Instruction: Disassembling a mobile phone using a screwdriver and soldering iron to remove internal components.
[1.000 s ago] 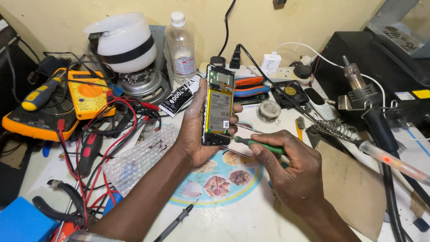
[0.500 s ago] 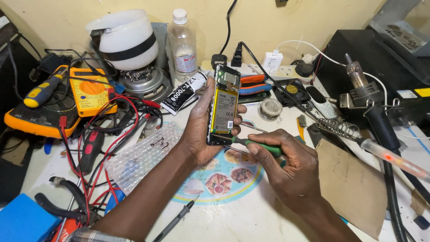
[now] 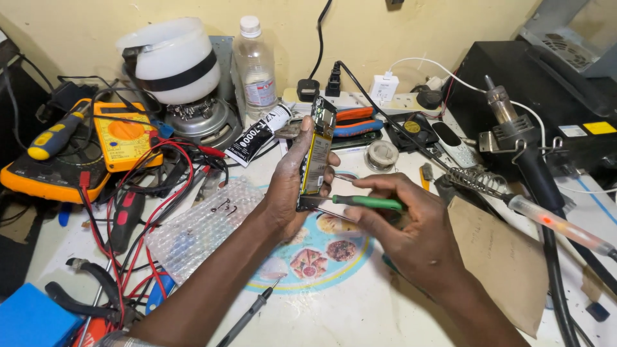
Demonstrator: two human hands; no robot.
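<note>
Big white worktop [image 3: 360, 315], crowded with tools. Round white jar with a black band [image 3: 172, 59] at the back, clear plastic bottle [image 3: 256, 61] just beside it. Yellow meter with red wires [image 3: 125, 133] off to the left. Grey soldering iron in a wire coil stand [image 3: 508, 125] on the right. Left hand [image 3: 292, 186] up over the middle, grip closed around an opened slim phone with its insides showing [image 3: 316, 154], held upright and turned edge-on. Right hand [image 3: 411, 222] just beside, grip pinching a thin green-handled screwdriver [image 3: 366, 202], tip touching the phone's lower end.
</note>
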